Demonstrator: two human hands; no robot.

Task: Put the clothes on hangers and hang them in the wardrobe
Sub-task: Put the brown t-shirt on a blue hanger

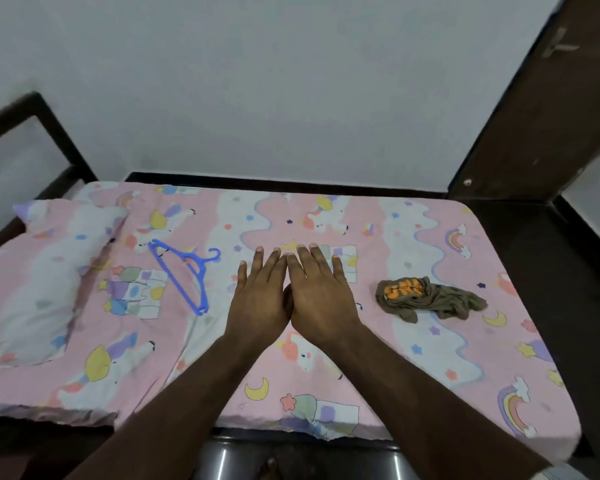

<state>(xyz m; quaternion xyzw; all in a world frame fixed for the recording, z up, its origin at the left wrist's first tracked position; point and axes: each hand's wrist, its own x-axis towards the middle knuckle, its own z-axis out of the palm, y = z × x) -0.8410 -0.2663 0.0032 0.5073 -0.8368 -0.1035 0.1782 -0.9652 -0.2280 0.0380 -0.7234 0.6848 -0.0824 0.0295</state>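
A blue plastic hanger (187, 277) lies flat on the pink unicorn-print bed sheet (413, 358), left of centre. A small crumpled olive-brown garment with an orange print (426, 297) lies on the sheet to the right. My left hand (262, 297) and my right hand (317, 292) are stretched out side by side over the middle of the bed, palms down, fingers straight, thumbs touching. Both hands hold nothing. The hanger is to the left of my left hand, the garment to the right of my right hand.
A pillow (39, 282) in the same print lies at the left end of the bed. A dark wooden bed frame (59, 133) rises at the left. A dark brown door (541, 116) stands at the right. A white wall runs behind the bed.
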